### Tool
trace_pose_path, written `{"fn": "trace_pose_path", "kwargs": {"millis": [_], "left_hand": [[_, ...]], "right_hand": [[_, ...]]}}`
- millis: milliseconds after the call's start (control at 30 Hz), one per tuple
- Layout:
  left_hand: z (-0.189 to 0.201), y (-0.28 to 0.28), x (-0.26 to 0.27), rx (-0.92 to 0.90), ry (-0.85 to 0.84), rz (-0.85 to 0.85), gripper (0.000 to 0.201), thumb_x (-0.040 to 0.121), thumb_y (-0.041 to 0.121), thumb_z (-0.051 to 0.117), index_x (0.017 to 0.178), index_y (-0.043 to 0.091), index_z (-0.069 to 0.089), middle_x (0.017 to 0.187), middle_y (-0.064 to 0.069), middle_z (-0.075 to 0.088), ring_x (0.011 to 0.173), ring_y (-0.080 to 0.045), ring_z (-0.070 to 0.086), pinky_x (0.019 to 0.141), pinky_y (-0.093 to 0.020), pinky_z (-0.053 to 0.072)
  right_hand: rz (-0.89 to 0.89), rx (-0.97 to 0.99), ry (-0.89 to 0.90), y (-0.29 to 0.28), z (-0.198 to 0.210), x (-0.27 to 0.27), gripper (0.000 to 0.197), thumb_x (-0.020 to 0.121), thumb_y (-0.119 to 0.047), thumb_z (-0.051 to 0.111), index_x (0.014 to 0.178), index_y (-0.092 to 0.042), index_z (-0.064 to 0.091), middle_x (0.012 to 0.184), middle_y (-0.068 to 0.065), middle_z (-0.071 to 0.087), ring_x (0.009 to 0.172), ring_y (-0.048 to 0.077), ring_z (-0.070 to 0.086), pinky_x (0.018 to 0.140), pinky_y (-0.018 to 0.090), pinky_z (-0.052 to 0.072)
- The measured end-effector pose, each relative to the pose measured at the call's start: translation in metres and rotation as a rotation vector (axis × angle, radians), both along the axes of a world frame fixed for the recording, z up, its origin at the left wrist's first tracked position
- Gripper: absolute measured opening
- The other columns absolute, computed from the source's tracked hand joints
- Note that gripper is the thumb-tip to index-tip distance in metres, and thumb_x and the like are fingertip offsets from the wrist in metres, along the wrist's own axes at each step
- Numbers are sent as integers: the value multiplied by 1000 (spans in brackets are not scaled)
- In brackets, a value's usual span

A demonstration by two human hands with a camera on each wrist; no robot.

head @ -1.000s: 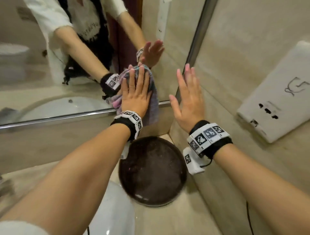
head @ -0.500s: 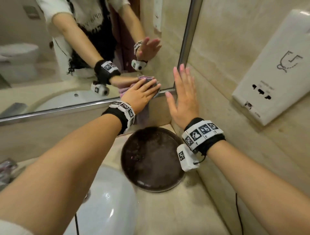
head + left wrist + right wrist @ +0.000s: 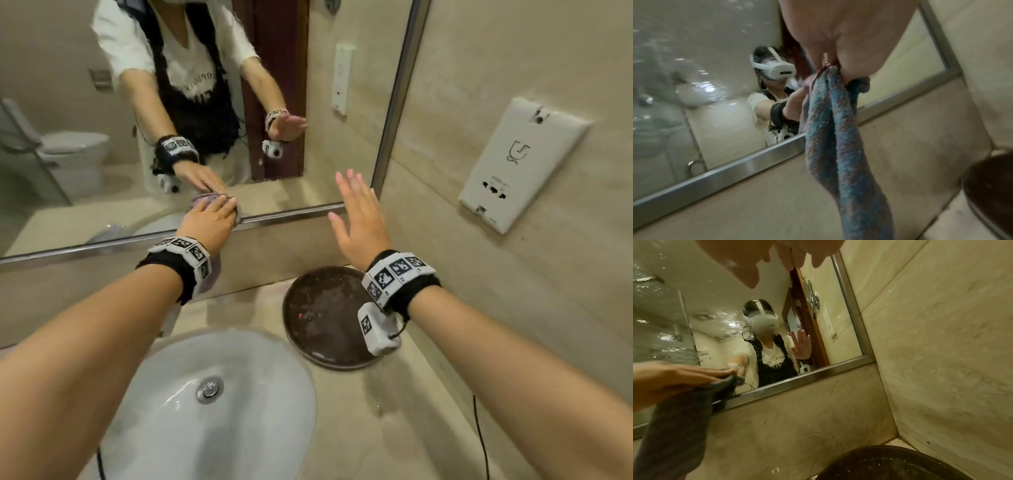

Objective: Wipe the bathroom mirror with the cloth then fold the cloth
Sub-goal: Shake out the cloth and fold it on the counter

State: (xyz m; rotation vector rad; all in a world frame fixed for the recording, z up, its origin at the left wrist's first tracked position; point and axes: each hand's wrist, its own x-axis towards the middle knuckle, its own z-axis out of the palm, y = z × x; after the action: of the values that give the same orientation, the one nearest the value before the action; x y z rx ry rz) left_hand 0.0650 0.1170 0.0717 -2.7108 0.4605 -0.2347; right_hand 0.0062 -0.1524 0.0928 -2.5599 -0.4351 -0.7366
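I see the blue-and-pink terry cloth (image 3: 840,146) bunched against the lower edge of the bathroom mirror (image 3: 308,164), its loose end hanging past the steel frame (image 3: 294,213) over the beige wall. My left hand (image 3: 209,222) grips it, fingers curled over the top. My right hand (image 3: 359,219) is raised with fingers spread, holding nothing, near the mirror's lower right corner. Below sit a round dark tray (image 3: 318,318) and the white basin (image 3: 222,411).

Fuzzy terry cloth (image 3: 840,146) hangs over the mirror (image 3: 308,102)'s brushed metal frame (image 3: 748,160); below, a glossy sink (image 3: 239,411) in a polished stone worktop (image 3: 394,428).
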Motion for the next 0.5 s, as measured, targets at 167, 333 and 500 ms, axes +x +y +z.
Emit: {"fn": "trace_pose_path", "kwargs": {"millis": [167,333,500], "left_hand": [[48,26,-26,-475,-56,108,34,89,4,46,122,12,49,116,-19,52,107,-37,53,85,-47,47],[98,15,-57,-855,-149,-89,19,89,9,52,108,5,55,107,-23,60,100,-39,57,85,-45,46],[122,-10,-94,-1172,-132,-169,23,87,16,61,105,4,55,99,-15,62,90,-25,57,77,-31,40]], "right_hand": [[50,58,97,39,20,-31,52,97,-24,44,146,-14,28,151,6,33,140,19,28,117,32,19],[94,200,326,71,35,-57,58,95,-35,49,146,-19,26,148,5,37,136,19,34,111,32,29],[90,438,425,79,49,-87,74,87,-38,62,147,-21,23,139,8,46,129,20,43,108,37,36]]}}
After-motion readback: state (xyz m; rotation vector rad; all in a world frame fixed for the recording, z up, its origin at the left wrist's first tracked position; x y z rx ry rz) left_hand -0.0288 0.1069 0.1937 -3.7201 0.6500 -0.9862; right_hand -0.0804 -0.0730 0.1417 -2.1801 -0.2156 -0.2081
